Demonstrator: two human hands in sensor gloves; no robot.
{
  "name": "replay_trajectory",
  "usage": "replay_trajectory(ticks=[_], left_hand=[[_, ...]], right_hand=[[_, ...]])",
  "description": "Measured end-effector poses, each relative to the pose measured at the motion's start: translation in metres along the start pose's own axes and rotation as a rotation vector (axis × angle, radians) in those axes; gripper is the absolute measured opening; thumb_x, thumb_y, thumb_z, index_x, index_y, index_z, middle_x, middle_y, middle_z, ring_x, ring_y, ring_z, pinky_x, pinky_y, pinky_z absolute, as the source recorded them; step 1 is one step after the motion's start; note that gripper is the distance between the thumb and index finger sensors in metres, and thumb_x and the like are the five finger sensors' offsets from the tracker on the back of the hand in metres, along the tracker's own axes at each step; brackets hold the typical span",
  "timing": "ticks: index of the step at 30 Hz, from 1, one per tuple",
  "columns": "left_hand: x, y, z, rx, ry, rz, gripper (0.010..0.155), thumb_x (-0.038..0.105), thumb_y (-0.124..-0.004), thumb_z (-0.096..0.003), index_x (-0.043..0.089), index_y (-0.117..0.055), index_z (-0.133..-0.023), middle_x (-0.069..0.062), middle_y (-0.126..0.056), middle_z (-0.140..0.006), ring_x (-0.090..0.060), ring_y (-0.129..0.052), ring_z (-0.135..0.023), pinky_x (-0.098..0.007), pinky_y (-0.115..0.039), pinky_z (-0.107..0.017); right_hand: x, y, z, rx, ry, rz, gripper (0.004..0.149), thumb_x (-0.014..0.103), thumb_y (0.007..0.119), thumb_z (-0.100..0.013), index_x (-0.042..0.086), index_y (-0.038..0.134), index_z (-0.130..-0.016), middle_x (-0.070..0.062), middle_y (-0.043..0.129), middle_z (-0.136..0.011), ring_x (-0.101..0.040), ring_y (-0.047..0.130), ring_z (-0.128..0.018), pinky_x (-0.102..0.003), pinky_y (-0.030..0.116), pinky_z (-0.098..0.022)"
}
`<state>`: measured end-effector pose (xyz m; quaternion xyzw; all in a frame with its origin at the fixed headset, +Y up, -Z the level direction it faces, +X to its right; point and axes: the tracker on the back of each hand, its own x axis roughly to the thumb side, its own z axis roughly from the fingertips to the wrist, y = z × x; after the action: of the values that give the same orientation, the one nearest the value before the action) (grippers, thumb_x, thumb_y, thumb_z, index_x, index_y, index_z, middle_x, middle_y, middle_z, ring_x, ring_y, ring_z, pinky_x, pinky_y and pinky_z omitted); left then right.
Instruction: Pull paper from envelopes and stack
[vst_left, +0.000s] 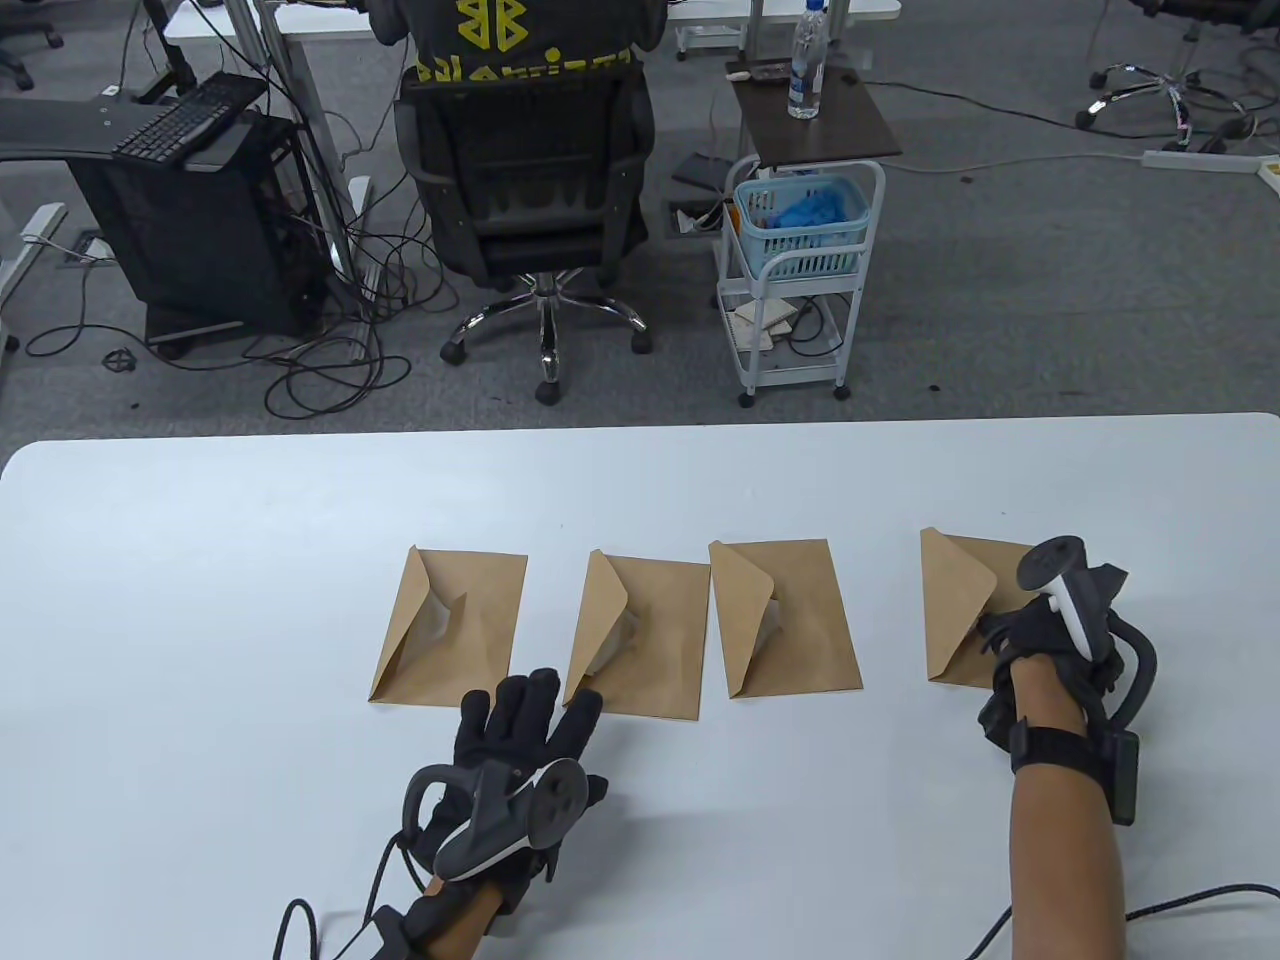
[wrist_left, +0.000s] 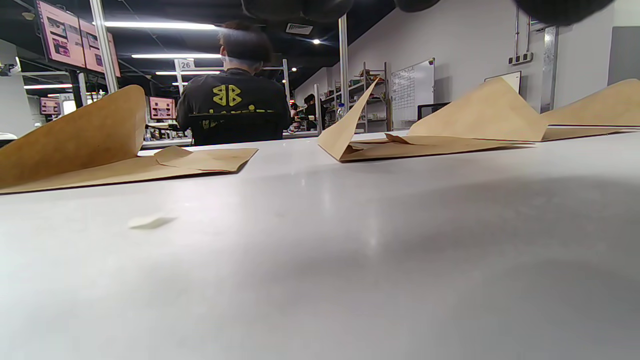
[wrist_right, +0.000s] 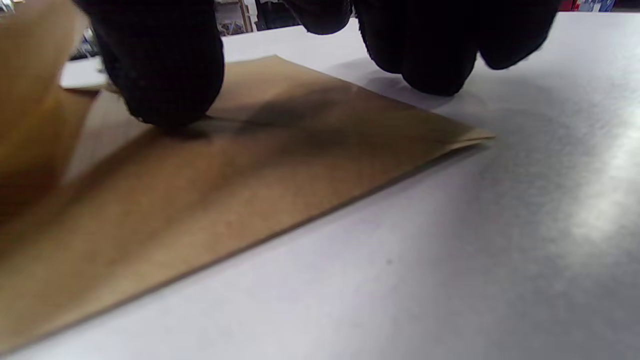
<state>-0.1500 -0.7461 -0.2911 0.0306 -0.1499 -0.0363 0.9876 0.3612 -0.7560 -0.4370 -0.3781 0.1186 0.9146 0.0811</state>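
Four brown envelopes (vst_left: 450, 625) lie flat in a row near the surface's (vst_left: 200, 560) front edge, flaps raised, white paper (vst_left: 622, 640) peeking out.

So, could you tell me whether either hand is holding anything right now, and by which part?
Nothing is lifted. The right hand presses its fingers on the rightmost envelope near its opening; a grip cannot be told. The left hand lies spread, holding nothing.

Office/lab: desks, swivel chair (vst_left: 530, 190), PC tower (vst_left: 200, 230), wall monitors (wrist_left: 75, 40).
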Motion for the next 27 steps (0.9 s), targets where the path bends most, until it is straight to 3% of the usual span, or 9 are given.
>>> replay_trajectory(ticks=[8,19,23,27], left_hand=[[0.0014,0.0004,0.0002,0.009,-0.007,0.000,0.076,0.061,-0.067,-0.0452,0.042,-0.035,-0.111,-0.011,-0.029,-0.120,-0.042,-0.037,-0.114,-0.064,-0.023,-0.080],[0.0041,-0.0009,0.0000,0.006,-0.007,-0.006,0.075,0.060,-0.067,-0.0454,0.042,-0.035,-0.111,-0.011,-0.029,-0.121,-0.042,-0.037,-0.114,-0.064,-0.023,-0.080],[0.0043,-0.0001,0.0003,0.011,-0.008,-0.008,0.075,0.060,-0.067,-0.0455,0.042,-0.035,-0.111,-0.011,-0.029,-0.120,-0.042,-0.037,-0.114,-0.064,-0.022,-0.080],[0.0043,-0.0002,0.0003,0.014,-0.009,-0.005,0.075,0.060,-0.067,-0.0453,0.042,-0.034,-0.111,-0.011,-0.029,-0.120,-0.041,-0.036,-0.114,-0.064,-0.022,-0.080]], right_hand=[[-0.0001,-0.0044,-0.0051,0.000,0.038,-0.010,0.092,0.042,0.093,-0.037,0.000,0.050,-0.106,-0.028,0.073,-0.093,-0.043,0.086,-0.076,-0.063,0.067,-0.062],[-0.0001,-0.0005,-0.0056,0.057,-0.030,-0.144,0.075,0.029,0.092,-0.041,-0.004,0.060,-0.101,-0.013,0.083,-0.074,-0.035,0.090,-0.058,-0.062,0.067,-0.061],[-0.0007,-0.0017,-0.0030,0.002,-0.039,-0.153,0.062,0.029,0.095,-0.040,0.002,0.074,-0.091,-0.004,0.084,-0.062,-0.032,0.091,-0.054,-0.062,0.066,-0.062],[-0.0072,0.0000,-0.0026,0.024,-0.003,-0.192,0.055,0.033,0.096,-0.040,0.013,0.075,-0.087,-0.006,0.079,-0.067,-0.035,0.084,-0.061,-0.065,0.061,-0.063]])
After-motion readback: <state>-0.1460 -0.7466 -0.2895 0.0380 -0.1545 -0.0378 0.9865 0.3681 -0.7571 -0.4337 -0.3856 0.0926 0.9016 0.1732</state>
